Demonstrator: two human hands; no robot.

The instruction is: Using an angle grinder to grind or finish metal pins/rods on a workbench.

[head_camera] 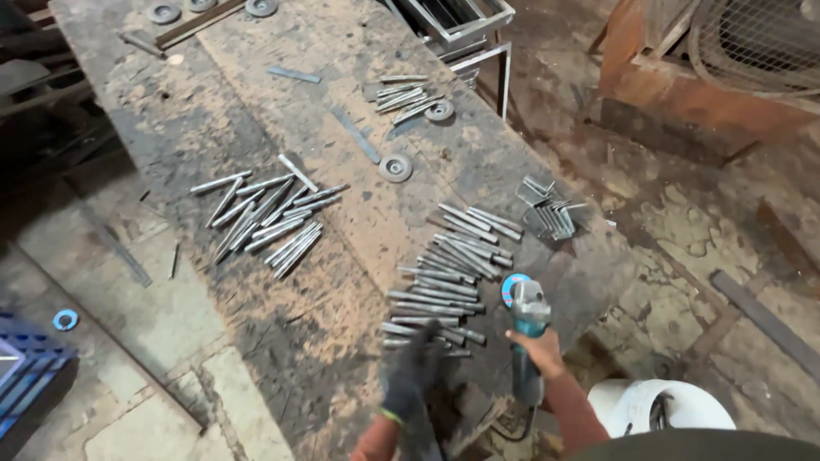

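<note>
At the far left, a blue crate (26, 371) sits on the floor, with a small blue ring (65, 320) just beside it. The long, worn table (282, 341) runs diagonally from the upper left down to the lower middle; its left edge drops to the concrete floor, and a broad bare strip of tabletop lies open along that side. A loose pile of short metal rods (269, 218) lies left of centre, well apart from the hands. Further up, a grinding disc (395, 167) lies flat, with a smaller rod bundle (406, 96) beyond it.

The left hand (412, 376), in a dark glove, reaches forward over the near end of the table, palm down, just touching the nearest of a second, larger spread of rods (448, 273); blur hides whether its fingers are closed. The right hand (538, 350), bare, is wrapped firmly around the body of a teal angle grinder (528, 320), whose disc points away towards the rods, close to the table's right edge. A stack of bent metal brackets (547, 212) sits at that edge, beyond which the floor is stained.
</note>
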